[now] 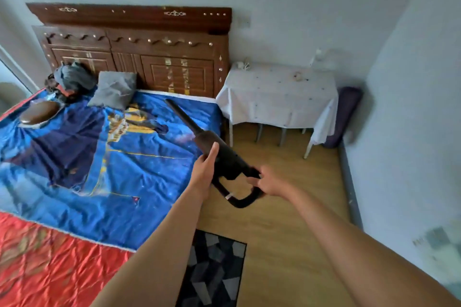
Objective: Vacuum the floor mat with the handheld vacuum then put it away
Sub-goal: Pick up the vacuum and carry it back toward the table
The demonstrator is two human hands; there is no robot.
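Observation:
A black handheld vacuum [224, 154] hangs in the air over the edge of the bed, its long nozzle pointing up and left toward the headboard. My left hand [205, 167] grips the vacuum's body from the left, thumb up along its side. My right hand [270, 183] holds the looped handle at the rear. The floor mat [214, 271], dark with grey and black patches, lies on the wooden floor beside the bed, below my arms and partly hidden by my left forearm.
The bed [99, 157] with a blue and red cover fills the left, a carved wooden headboard [139, 57] behind it. A small table under a white cloth [277, 95] stands at the far wall. A purple cushion [344, 117] leans in the corner. Wooden floor [287, 207] runs between bed and wall.

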